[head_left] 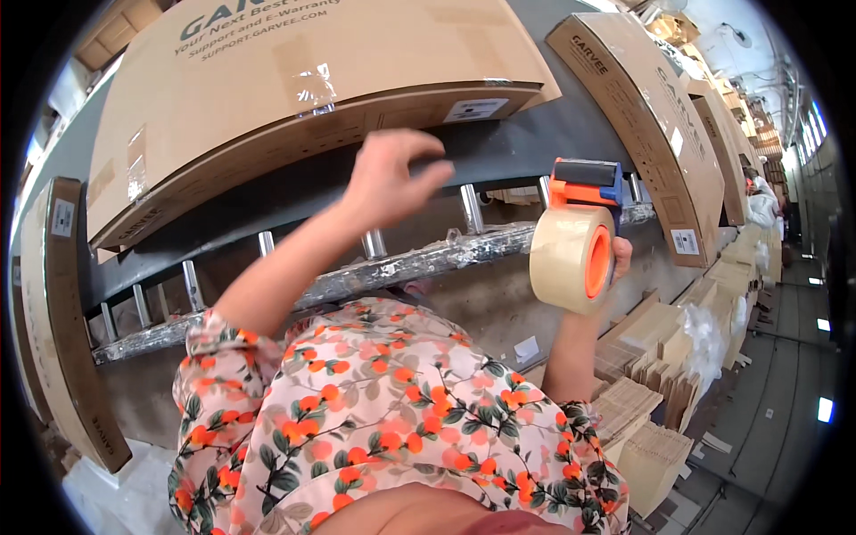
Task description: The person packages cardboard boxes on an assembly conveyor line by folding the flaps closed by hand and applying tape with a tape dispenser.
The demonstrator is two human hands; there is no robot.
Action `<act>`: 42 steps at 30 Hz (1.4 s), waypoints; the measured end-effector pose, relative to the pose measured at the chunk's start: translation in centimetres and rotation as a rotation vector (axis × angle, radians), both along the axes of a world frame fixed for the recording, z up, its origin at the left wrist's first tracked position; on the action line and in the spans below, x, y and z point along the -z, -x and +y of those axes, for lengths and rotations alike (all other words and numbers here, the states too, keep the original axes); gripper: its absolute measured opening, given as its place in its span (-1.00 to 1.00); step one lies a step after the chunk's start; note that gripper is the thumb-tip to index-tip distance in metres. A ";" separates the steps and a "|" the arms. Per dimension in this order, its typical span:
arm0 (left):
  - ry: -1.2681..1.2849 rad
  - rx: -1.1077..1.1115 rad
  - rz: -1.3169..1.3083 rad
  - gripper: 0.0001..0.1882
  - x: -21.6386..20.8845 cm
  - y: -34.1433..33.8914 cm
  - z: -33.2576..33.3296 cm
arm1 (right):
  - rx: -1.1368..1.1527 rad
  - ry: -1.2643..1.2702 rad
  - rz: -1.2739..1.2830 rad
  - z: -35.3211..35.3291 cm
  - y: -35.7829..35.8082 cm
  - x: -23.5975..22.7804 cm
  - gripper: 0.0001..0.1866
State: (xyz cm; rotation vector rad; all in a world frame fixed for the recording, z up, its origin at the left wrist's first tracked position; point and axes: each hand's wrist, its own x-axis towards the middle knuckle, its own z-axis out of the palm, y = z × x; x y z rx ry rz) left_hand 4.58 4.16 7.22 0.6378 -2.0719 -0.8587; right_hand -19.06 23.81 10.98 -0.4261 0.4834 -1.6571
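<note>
My right hand (621, 259) grips a tape gun (581, 192) with an orange and blue frame. It carries a wide roll of clear tape (560, 260) on an orange hub, and the roll hides most of my fingers. In front of me lies a big, flat cardboard carton (392, 53), its near side facing me. Clear tape strips (314, 85) run over its near edge. Close to that near side my left hand (397, 174) hovers, thumb and fingers apart, with nothing in it.
The carton rests on a dark conveyor belt (526, 143) with a worn metal rail (419, 259) along its near side. More cartons stand at the right (646, 134) and at the left (71, 321). Flattened cardboard stacks (651, 455) lie at the lower right.
</note>
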 end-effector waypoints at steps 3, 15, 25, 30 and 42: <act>-0.236 0.146 0.091 -0.62 -1.5 -1.8 5.2 | 0.013 0.017 -0.038 -0.7 -1.5 1.1 -0.21; -0.433 0.288 0.416 -0.85 -1.6 -0.7 7.3 | -0.139 -0.165 0.220 -2.4 -1.9 -0.4 -0.16; -0.901 0.351 0.677 -0.85 2.4 -3.8 4.3 | -0.113 0.211 2.044 -3.1 -7.9 -9.6 -0.09; -0.811 0.579 0.730 -0.87 2.1 -4.1 3.6 | 0.013 0.263 2.046 -2.3 -7.2 -9.1 -0.02; -0.554 0.391 0.244 -0.77 -2.7 -4.9 3.3 | 0.257 0.523 2.325 -0.1 -7.7 -7.6 -0.13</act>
